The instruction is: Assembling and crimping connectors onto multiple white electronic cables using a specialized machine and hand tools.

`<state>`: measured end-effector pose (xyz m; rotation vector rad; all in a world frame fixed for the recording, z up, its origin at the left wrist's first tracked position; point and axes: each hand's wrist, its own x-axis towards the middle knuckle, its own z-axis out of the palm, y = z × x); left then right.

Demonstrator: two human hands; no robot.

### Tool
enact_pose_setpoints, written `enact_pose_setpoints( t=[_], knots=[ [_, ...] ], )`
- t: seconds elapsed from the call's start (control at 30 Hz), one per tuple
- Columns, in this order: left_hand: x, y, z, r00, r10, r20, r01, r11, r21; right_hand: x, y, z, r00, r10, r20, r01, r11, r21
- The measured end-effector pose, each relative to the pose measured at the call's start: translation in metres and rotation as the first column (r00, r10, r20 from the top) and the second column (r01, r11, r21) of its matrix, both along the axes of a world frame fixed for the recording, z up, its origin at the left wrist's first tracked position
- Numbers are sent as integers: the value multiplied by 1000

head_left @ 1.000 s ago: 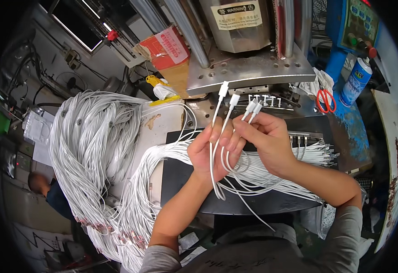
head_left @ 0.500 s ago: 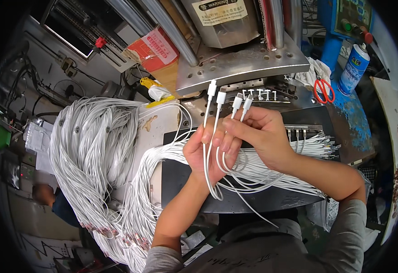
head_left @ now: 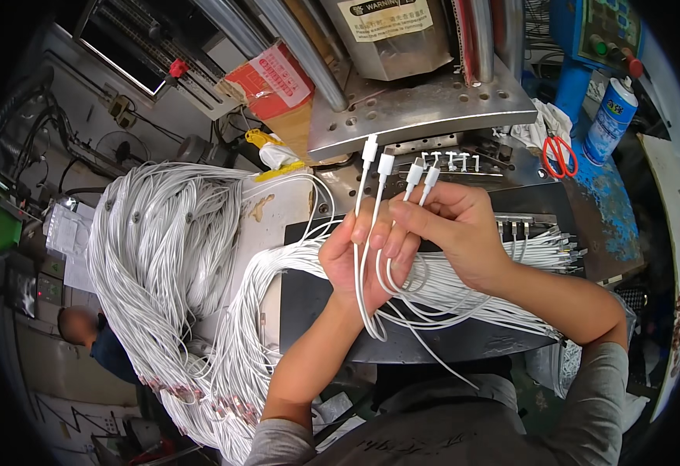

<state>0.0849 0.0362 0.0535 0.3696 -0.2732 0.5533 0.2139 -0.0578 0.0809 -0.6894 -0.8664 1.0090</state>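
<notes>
Several white charging cables (head_left: 362,186) stand fanned out with their plug ends up, in front of the machine. My left hand (head_left: 348,260) is closed around them below the plugs, its fingers curled over the strands. My right hand (head_left: 468,233) pinches the cables at the right of the fan between thumb and fingers, touching the left fingertips. Below the hands the cables loop down, and one loose end trails toward my body. Behind my wrists, a thick bundle of white cables (head_left: 538,255) lies across a black mat (head_left: 309,326), metal plug ends at the right.
A large heap of white cables (head_left: 161,225) covers the left side. Ahead stands a press with a steel plate (head_left: 425,116). Red-handled scissors (head_left: 559,158) and a blue spray can (head_left: 610,120) are at the right. Another person (head_left: 107,342) is at far left.
The view has shifted slightly, so the surroundings appear a little farther right. Both hands keep the same grip on the cables.
</notes>
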Motion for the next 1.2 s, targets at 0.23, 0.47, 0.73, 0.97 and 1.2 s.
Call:
enact_pose_setpoints(
  t=[0.23, 0.47, 0.73, 0.97, 1.2],
  knots=[
    [3, -3, 6, 999, 18, 41, -12, 992, -129, -3, 2, -5, 985, -172, -27, 172, 985, -19],
    [5, 2, 2, 998, -8, 57, 16, 988, -154, -1, 4, -6, 988, -156, 9, 156, 987, -28],
    [2, 7, -4, 996, -51, 77, 51, 999, -2, -1, -3, -6, 989, -144, 23, 145, 989, -31],
    [-4, 2, 2, 991, -89, 101, 85, 995, 43, 3, -8, -8, 993, -85, 85, 86, 996, -5],
    [-82, 53, 36, -69, 817, 572, -284, -566, 774, 87, -65, 8, 543, -76, 836, 357, 922, -148]
  ],
)
